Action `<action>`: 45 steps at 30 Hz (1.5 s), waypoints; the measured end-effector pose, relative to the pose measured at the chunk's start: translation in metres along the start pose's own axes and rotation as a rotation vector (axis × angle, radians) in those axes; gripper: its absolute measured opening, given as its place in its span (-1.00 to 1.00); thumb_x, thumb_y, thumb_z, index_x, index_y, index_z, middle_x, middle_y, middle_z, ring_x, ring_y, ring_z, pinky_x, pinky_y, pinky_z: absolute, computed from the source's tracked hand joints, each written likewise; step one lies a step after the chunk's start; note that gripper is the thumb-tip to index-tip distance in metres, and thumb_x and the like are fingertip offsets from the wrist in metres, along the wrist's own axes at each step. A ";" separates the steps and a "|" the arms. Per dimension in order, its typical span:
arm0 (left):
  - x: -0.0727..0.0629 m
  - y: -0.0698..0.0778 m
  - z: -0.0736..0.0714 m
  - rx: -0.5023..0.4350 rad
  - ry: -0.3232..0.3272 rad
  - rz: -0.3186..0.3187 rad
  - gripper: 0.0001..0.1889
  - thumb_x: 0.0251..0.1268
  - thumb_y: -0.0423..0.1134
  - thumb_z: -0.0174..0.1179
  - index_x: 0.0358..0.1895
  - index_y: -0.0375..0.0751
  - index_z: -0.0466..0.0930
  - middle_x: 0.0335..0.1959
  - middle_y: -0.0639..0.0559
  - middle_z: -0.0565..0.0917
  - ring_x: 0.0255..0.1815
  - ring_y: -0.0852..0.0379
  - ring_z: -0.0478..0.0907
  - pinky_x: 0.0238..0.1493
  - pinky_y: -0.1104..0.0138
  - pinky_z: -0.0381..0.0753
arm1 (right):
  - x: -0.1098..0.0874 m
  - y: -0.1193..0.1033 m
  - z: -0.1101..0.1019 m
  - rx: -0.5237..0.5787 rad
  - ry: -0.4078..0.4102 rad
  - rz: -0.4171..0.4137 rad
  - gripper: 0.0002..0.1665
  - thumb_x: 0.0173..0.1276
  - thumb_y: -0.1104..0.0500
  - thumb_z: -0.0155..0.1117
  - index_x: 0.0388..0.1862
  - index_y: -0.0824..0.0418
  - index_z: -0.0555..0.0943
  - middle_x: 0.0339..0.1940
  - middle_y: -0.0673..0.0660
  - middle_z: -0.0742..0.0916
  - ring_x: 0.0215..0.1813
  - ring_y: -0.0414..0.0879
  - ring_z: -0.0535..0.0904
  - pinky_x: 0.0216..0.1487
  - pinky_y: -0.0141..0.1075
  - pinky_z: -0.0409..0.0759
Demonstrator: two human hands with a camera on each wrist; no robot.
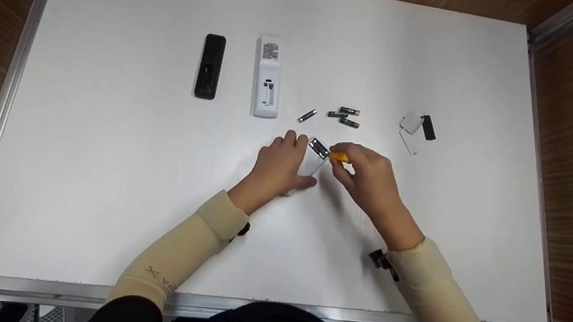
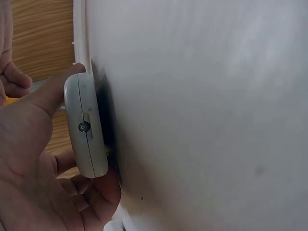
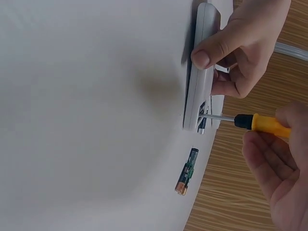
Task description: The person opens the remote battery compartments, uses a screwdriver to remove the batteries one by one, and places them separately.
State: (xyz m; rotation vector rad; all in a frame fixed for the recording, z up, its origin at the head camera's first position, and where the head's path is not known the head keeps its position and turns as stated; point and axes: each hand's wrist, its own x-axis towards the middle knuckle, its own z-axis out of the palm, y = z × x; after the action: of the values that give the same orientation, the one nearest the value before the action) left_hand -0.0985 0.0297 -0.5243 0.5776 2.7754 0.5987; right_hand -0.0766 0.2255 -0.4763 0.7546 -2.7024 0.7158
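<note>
My left hand [image 1: 281,163] grips a white remote control [image 1: 312,164] by its sides, fingers over one edge and thumb along the other. The battery compartment faces up at its far end, with batteries [image 1: 318,147] lying inside. In the left wrist view, the remote's near end [image 2: 87,127] shows a small round fitting. My right hand [image 1: 372,177] pinches the yellow handle of a screwdriver [image 3: 264,124] between thumb and fingers. Its metal shaft reaches into the compartment, tip at the batteries' end in the right wrist view.
Farther back lie a black remote [image 1: 210,67] and a longer white remote [image 1: 268,79], its battery slot uncovered. Beyond my hands, one loose battery [image 1: 307,115] lies left of a small battery group [image 1: 350,112]. Pale covers [image 1: 411,123] and a black cover [image 1: 429,128] lie to the right.
</note>
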 end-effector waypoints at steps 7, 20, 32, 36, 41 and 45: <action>0.001 0.001 0.002 -0.030 -0.010 -0.037 -0.26 0.07 0.22 0.37 0.14 -0.23 0.33 -0.03 -0.15 0.45 -0.17 -0.09 0.51 -0.29 0.02 0.61 | -0.003 -0.007 0.011 -0.050 0.045 -0.083 -0.83 0.29 0.29 0.36 -0.13 0.17 0.68 -0.25 0.10 0.81 -0.20 -0.01 0.76 -0.19 -0.15 0.71; 0.003 0.003 0.001 0.007 -0.004 -0.037 -0.20 0.10 0.32 0.31 0.14 -0.28 0.32 -0.05 -0.18 0.47 -0.19 -0.12 0.54 -0.30 0.04 0.63 | -0.034 -0.008 0.022 -0.133 0.057 -0.214 -0.76 0.22 0.31 0.44 -0.12 0.13 0.76 -0.12 0.15 0.79 -0.14 0.06 0.76 -0.15 -0.12 0.73; 0.005 0.004 -0.001 -0.003 -0.043 -0.047 -0.22 0.07 0.28 0.35 0.10 -0.26 0.31 -0.05 -0.17 0.46 -0.18 -0.11 0.54 -0.30 0.04 0.63 | -0.038 -0.002 0.021 -0.088 0.053 -0.154 -0.66 0.18 0.29 0.48 -0.03 0.14 0.76 -0.06 0.11 0.78 -0.07 0.00 0.73 -0.04 -0.18 0.70; 0.005 0.003 0.000 -0.009 -0.049 -0.047 -0.20 0.07 0.29 0.36 0.13 -0.26 0.30 -0.04 -0.17 0.46 -0.16 -0.10 0.55 -0.29 0.05 0.63 | -0.037 -0.001 0.016 -0.061 0.070 -0.096 -0.71 0.26 0.24 0.43 -0.02 0.17 0.74 -0.05 0.09 0.77 -0.04 -0.04 0.72 0.01 -0.20 0.68; 0.005 0.002 0.000 -0.018 -0.058 -0.054 -0.16 0.05 0.30 0.37 0.16 -0.26 0.29 -0.03 -0.17 0.45 -0.15 -0.10 0.54 -0.27 0.05 0.63 | -0.033 -0.001 0.011 0.021 0.110 -0.049 -0.77 0.29 0.23 0.41 -0.06 0.18 0.73 -0.07 0.06 0.78 -0.01 -0.07 0.71 0.06 -0.23 0.66; 0.005 0.001 0.001 -0.022 -0.053 -0.053 -0.16 0.05 0.30 0.37 0.16 -0.26 0.29 -0.02 -0.18 0.45 -0.14 -0.11 0.53 -0.27 0.03 0.63 | -0.031 -0.002 0.009 0.090 0.125 -0.024 -0.72 0.24 0.27 0.46 -0.05 0.17 0.72 -0.06 0.03 0.77 0.00 -0.11 0.70 0.07 -0.26 0.65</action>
State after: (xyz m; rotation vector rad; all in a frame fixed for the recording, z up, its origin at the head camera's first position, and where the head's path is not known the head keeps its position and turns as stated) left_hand -0.1019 0.0330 -0.5249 0.5065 2.7215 0.5935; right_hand -0.0509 0.2325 -0.4940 0.7353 -2.5597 0.8538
